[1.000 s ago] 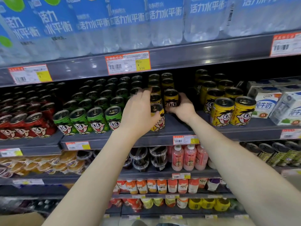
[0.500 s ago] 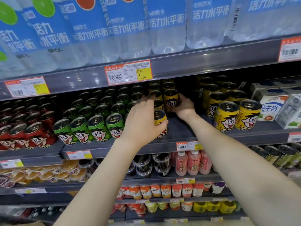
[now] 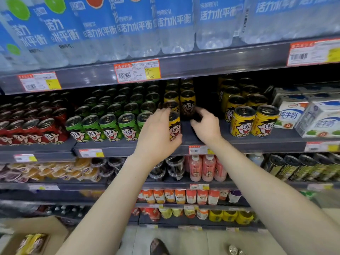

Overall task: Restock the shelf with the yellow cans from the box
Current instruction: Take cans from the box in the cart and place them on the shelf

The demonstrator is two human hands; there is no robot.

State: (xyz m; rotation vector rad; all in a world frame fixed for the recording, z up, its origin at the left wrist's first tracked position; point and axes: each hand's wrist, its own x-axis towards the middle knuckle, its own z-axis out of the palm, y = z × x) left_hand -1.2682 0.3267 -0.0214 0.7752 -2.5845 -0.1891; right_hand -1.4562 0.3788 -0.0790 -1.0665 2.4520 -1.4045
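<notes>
Left hand (image 3: 158, 131): I grip a yellow can (image 3: 174, 128), upright at the shelf (image 3: 239, 142) front
Right hand (image 3: 207, 126): fingers curled at the can's 3 o'clock; I cannot tell any hold
Box (image 3: 55, 234): 7 o'clock; spare cans (image 3: 31, 242) inside

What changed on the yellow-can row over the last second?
The right hand has drawn back toward the person and seems to have let go of the rear yellow can, which now stands free. The left hand still grips the front yellow can. The view has tipped down, so the box now shows. The green cans are unchanged.
</notes>
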